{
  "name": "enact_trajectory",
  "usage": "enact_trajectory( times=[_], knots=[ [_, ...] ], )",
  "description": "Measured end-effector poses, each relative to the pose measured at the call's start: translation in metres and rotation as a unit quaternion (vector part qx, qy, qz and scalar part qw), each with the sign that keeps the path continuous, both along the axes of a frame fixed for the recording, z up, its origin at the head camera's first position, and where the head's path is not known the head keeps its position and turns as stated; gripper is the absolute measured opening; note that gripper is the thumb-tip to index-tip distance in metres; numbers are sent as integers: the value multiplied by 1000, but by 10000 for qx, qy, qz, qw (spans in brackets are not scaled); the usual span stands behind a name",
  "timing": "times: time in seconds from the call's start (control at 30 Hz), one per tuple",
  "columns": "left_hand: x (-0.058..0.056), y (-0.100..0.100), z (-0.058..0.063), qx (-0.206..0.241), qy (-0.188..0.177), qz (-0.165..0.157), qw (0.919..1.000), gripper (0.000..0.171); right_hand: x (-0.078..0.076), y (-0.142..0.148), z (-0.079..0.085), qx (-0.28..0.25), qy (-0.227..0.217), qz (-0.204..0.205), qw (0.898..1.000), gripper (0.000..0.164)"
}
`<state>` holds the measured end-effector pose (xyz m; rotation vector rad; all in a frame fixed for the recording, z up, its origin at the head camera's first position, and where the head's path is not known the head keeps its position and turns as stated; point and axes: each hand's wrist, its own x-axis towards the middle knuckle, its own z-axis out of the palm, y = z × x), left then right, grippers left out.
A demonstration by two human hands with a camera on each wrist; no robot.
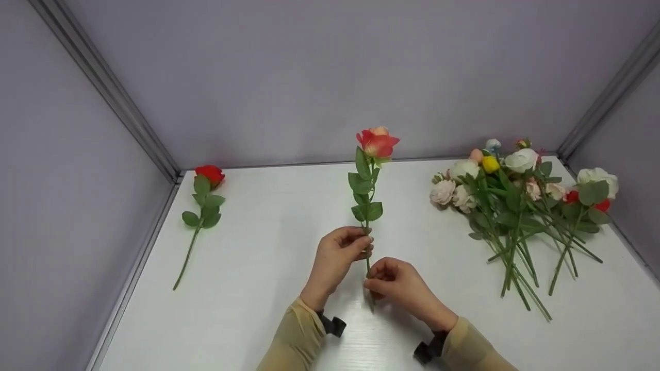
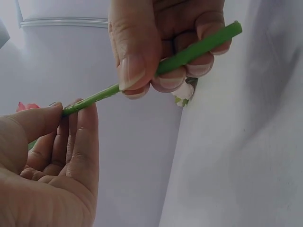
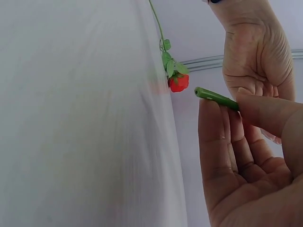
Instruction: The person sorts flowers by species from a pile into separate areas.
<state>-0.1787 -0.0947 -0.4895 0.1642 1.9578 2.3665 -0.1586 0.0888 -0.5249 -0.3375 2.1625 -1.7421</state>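
Observation:
A pink-orange rose (image 1: 379, 142) with green leaves stands nearly upright in the middle of the head view, held by both hands. My left hand (image 1: 337, 257) pinches its stem below the leaves, between thumb and fingers. Lower down, my right hand (image 1: 405, 286) pinches the same stem near its bottom end. In the left wrist view the green stem (image 2: 199, 49) runs slantwise through both hands, its cut end sticking out past the right fingers. The right wrist view shows the stem's end (image 3: 213, 96) between right thumb and fingertips, with the left hand (image 3: 255, 52) behind.
A red rose (image 1: 210, 175) lies alone at the left of the white table (image 1: 247, 319). On the right lies a loose pile of flowers (image 1: 515, 206), white, pale pink, yellow and red, stems toward the front. Grey panels (image 1: 330, 77) enclose the back and sides.

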Motion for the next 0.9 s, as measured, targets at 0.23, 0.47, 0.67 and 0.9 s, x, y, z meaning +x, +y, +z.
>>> enact_trajectory(
  times=[0.23, 0.47, 0.67, 0.9],
  knots=[
    [-1, -1, -1, -60, -114, -76, 9999, 22, 0, 0, 0, 76, 92, -96, 9999, 19],
    [-1, -2, -2, -191, -125, -116, 9997, 22, 1, -1, -1, 100, 168, -190, 9996, 19],
    [2, -2, -2, -265, -124, -176, 9994, 24, 2, -2, 0, 109, 172, -230, 9995, 18],
    [0, -16, 6, -438, 170, -110, 9988, 26, 1, 2, 8, -16, 340, -155, 9993, 26]
  ],
)
